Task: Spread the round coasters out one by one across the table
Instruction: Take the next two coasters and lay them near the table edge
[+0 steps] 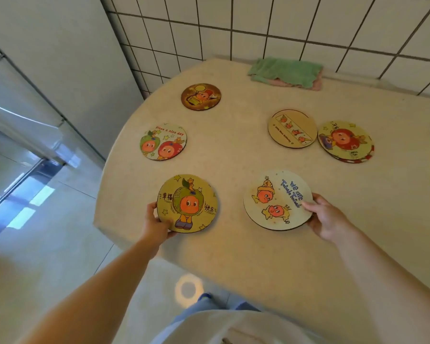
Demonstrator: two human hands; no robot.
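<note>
Coasters: three laid out on desk [233,155], two in hand grips, small stack [346,142] left to spread.

Single head-worn wide-angle view, looking steeply down and forward over the table [258,256] at arm's reach; tiled wall [283,26] ahead, floor [60,244] at left.

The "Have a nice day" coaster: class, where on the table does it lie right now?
In the head view, the "Have a nice day" coaster lies flat on the table's left side, between the dark brown coaster behind it and the coaster held by the left hand.
</note>
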